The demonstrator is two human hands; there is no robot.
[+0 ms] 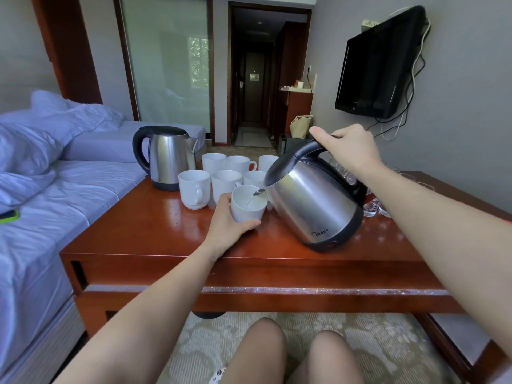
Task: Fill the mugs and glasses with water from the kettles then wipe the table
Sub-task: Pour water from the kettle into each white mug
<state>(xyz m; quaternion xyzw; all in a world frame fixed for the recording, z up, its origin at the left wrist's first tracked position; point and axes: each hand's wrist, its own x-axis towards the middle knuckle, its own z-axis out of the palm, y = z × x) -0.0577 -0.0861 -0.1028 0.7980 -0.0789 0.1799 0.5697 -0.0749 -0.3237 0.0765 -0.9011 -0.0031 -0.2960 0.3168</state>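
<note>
1. Your right hand (pixel 350 152) is clenched round the black handle of the tilted kettle (pixel 313 206), right of the frame's centre, with the thumb lying along the top of the handle.
2. That kettle leans spout-down toward frame left, its base lifted clear of the table (pixel 155 225). A thin stream of water (pixel 253 200) runs from the spout into the mug below.
3. Your left hand (pixel 225 231) grips the white mug (pixel 245 214) at the centre of the frame, fingers round its far left side and thumb curled across the lower front. You cannot tell whether the mug stands on the table or is held just above it.
4. Six more white mugs (pixel 194 192) cluster just behind it, above centre, in two rows.
5. The second kettle (pixel 169 156) stands upright with its lid closed at the table's upper left corner, just beside the mugs, spout toward them.
6. Clear glasses (pixel 371 208) sit on the right of the table, mostly hidden behind the tilted kettle and your right forearm.
7. A bed (pixel 41 189) with pale bedding fills the left of the frame, and a phone (pixel 9 216) in a green case lies on it at the left edge. A dark television (pixel 379 67) hangs on the wall at upper right.
</note>
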